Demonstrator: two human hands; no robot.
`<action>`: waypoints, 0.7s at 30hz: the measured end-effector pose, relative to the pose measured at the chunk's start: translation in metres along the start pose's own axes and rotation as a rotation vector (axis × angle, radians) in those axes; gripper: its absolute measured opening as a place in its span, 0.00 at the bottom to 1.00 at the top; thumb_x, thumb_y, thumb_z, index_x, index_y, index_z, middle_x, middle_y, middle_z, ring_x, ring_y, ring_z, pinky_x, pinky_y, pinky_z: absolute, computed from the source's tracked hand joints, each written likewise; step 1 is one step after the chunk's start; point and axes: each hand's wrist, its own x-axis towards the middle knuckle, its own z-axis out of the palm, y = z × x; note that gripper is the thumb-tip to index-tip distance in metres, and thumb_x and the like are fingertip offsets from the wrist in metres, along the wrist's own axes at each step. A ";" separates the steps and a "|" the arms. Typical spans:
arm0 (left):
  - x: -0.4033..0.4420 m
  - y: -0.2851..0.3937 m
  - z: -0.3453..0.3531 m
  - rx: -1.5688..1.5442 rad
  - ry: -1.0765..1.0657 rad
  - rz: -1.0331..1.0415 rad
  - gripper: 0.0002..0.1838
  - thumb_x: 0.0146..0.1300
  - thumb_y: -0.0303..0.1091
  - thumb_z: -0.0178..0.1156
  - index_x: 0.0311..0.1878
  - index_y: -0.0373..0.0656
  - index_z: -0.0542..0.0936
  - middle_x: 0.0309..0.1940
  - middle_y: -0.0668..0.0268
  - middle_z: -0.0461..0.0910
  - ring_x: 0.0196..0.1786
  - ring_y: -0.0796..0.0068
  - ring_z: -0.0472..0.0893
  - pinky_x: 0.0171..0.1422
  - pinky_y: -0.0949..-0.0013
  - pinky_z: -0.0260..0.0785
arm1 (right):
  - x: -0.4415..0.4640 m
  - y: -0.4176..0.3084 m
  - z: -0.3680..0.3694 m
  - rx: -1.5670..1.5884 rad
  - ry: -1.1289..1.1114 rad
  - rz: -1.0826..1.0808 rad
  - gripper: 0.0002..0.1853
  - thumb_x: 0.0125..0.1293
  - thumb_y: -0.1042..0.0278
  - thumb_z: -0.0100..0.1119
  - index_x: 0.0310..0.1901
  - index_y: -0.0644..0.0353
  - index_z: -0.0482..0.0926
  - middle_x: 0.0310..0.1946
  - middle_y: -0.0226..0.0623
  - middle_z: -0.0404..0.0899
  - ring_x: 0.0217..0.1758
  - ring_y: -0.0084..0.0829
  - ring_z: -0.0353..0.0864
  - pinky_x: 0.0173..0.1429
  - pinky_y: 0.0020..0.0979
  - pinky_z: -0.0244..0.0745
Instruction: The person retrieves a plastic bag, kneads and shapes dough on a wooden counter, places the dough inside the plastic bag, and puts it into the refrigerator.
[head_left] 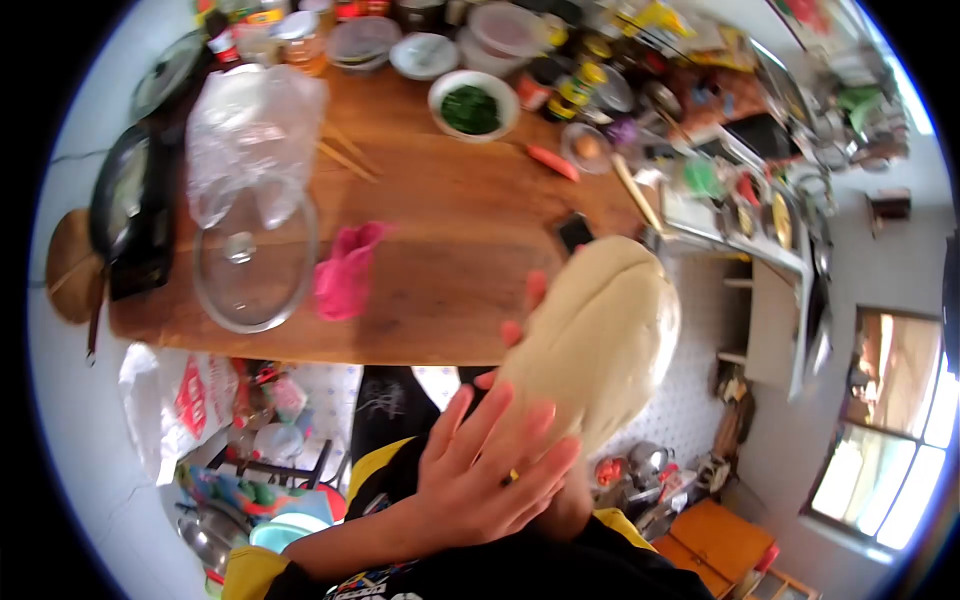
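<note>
A large, smooth oblong lump of dough is held up in front of my body, past the table's front edge. My left hand, with a ring on one finger, lies with its fingers spread against the near end of the dough. My right hand is under the dough and mostly hidden by it; a few of its fingertips show along the dough's left side. A crease runs along the top of the dough.
On the wooden table are a pink cloth, a glass lid, a plastic bag, chopsticks, a bowl of chopped greens, a red-handled knife and a dark phone. Jars line the back.
</note>
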 end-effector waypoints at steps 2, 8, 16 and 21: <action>0.006 -0.010 -0.017 -0.123 -0.068 -0.175 0.22 0.59 0.32 0.60 0.57 0.37 0.77 0.58 0.46 0.74 0.62 0.42 0.72 0.65 0.51 0.67 | -0.002 0.016 -0.007 -0.047 0.116 0.005 0.39 0.68 0.43 0.50 0.75 0.41 0.45 0.77 0.40 0.38 0.73 0.63 0.49 0.68 0.75 0.45; -0.045 -0.118 -0.096 -0.089 0.086 -0.761 0.08 0.66 0.38 0.56 0.39 0.44 0.79 0.25 0.63 0.79 0.31 0.57 0.81 0.31 0.61 0.72 | -0.006 0.077 -0.022 0.147 0.524 -0.027 0.35 0.71 0.45 0.46 0.74 0.48 0.50 0.75 0.39 0.45 0.71 0.57 0.58 0.69 0.74 0.44; -0.071 -0.460 -0.160 1.108 0.320 -0.576 0.09 0.58 0.33 0.59 0.41 0.42 0.79 0.30 0.61 0.78 0.34 0.58 0.78 0.43 0.54 0.70 | -0.003 0.096 -0.056 -0.326 0.731 0.067 0.37 0.69 0.44 0.48 0.71 0.59 0.55 0.67 0.51 0.60 0.60 0.55 0.70 0.56 0.69 0.69; -0.039 -0.433 -0.203 0.842 0.037 -0.584 0.11 0.59 0.32 0.58 0.44 0.40 0.77 0.30 0.60 0.80 0.30 0.59 0.78 0.39 0.58 0.72 | 0.016 0.108 -0.054 -0.388 0.786 0.060 0.37 0.69 0.44 0.48 0.70 0.63 0.54 0.65 0.53 0.61 0.59 0.54 0.70 0.55 0.69 0.70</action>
